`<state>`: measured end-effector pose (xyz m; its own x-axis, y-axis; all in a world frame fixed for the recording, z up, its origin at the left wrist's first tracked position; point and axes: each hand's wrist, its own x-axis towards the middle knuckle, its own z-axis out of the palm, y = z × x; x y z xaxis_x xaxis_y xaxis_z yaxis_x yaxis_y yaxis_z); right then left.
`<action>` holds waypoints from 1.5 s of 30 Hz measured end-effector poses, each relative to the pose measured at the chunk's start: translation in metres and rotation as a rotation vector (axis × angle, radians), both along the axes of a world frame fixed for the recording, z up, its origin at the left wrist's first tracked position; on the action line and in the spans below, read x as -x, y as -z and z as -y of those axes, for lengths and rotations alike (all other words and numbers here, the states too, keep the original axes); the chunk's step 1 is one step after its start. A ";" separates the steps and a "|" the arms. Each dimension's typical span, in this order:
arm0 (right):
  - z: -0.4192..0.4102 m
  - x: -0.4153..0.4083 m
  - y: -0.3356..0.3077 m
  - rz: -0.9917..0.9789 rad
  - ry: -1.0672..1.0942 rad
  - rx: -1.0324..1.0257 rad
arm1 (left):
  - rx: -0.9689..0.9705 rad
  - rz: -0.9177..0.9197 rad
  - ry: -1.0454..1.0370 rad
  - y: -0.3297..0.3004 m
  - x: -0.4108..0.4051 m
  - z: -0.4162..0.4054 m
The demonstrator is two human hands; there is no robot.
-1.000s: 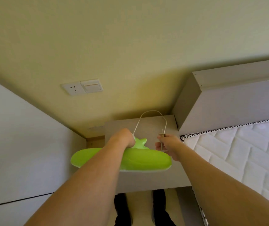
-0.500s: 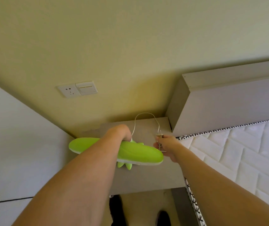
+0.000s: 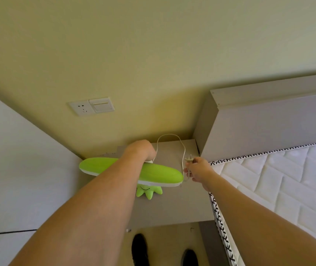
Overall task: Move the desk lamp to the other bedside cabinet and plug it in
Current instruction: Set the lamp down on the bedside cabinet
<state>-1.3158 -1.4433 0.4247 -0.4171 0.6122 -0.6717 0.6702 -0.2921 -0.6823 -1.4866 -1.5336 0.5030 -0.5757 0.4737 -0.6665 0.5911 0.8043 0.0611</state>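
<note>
- Desk lamp (image 3: 159, 174): bright green, with a long rounded head edged white underneath; a small green base (image 3: 148, 191) with stubby lobes and a drawn smiling face.
- Base sits on the grey bedside cabinet (image 3: 174, 206), about mid-top; the head runs left to right above it, its left end past the cabinet's left edge.
- Left hand (image 3: 140, 150): closed around the lamp behind the head; fingers hidden from view, so exact grip cannot be told.
- White cord (image 3: 169, 135) loops up from the left hand and down to the right.
- Right hand (image 3: 198, 168): fingers pinching the plug (image 3: 189, 159), 2 prongs pointing up, more cord gathered in the palm.
- Wall socket (image 3: 81, 108) beside a switch (image 3: 101, 105), up-left of the cabinet, well apart from the plug.
- Mattress (image 3: 280, 181) and headboard (image 3: 268, 120) to the right.
</note>
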 end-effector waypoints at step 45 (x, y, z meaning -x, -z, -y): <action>0.040 -0.052 0.237 0.223 0.085 -0.038 | -0.195 0.043 0.029 0.284 -0.118 0.063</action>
<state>-1.2638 -1.4831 0.1876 -0.2068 0.6651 -0.7175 0.7794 -0.3313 -0.5318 -1.3681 -1.5964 0.2188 -0.5330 0.6125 -0.5838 0.6074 0.7573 0.2400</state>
